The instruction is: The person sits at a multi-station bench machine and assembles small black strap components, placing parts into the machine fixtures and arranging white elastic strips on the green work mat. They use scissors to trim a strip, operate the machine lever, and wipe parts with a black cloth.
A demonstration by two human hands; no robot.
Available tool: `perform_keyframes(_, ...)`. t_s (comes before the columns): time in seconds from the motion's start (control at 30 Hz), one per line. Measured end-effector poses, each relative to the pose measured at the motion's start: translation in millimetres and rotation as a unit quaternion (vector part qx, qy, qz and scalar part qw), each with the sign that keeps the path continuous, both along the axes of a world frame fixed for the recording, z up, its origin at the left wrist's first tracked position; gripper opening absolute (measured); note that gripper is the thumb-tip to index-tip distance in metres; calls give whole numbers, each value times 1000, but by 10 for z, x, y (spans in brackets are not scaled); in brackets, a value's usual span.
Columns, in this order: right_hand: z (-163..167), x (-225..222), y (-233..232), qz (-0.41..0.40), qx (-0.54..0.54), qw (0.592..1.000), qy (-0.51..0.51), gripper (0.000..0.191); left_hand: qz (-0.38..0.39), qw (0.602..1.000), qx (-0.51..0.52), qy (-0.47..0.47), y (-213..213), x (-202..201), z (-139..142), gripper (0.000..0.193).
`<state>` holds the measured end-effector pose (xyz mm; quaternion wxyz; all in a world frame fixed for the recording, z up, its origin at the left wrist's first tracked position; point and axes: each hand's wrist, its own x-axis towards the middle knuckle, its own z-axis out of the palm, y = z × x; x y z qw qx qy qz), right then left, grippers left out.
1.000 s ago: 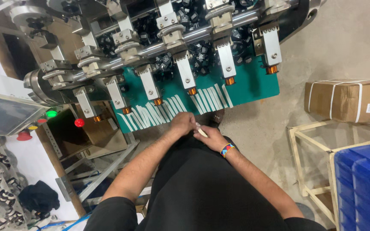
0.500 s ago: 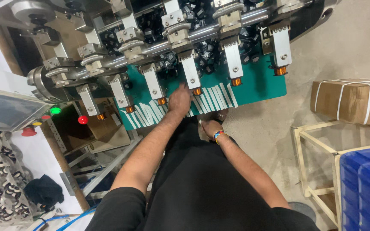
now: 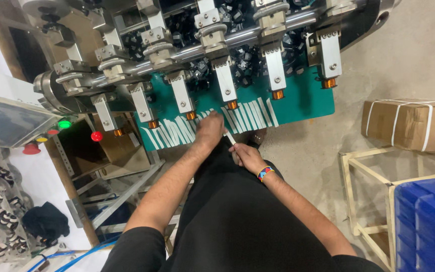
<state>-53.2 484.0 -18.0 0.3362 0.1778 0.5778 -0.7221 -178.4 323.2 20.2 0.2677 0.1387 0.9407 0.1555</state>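
My right hand (image 3: 245,155) pinches a thin white strip (image 3: 230,138) by its near end; my left hand (image 3: 210,130), fingers curled over its far end, rests at the green plate (image 3: 305,98); I judge it light, bendable, best held near the ends.

Black short sleeves, black apron (image 3: 237,221), multicoloured wristband (image 3: 265,174).
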Motion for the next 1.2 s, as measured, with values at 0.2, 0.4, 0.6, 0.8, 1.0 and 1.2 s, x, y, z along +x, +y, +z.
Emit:
perform_keyframes(0.2, 17, -72, -93, -35, 85, 995, -32, 43, 56, 997, 3, 57, 28, -388, -195, 20)
perform_keyframes(0.4, -195, -348, -193, 126, 273, 954, 20, 56, 43, 992, 14, 121, 28, -297, -119, 28)
perform_keyframes(0.6, -104, -11, 143, 158, 274, 943, 103, 39, 97, 985, 101, 104, -384, 328, 157, 50)
perform_keyframes(0.8, 371, 238, 815, 248, 421, 852, 189, 33, 194, 972, 68, -111, -1277, 1495, 10, 51)
perform_keyframes(1.0, 667, -152, 692, 284, 481, 719, 413, 23, 378, 909, -51, -168, -1767, 2621, -223, 48)
perform_keyframes(1.2, 816, -1206, -226, 304, 487, 606, 551, 25, 412, 860, -22, -299, -1771, 2956, -210, 32)
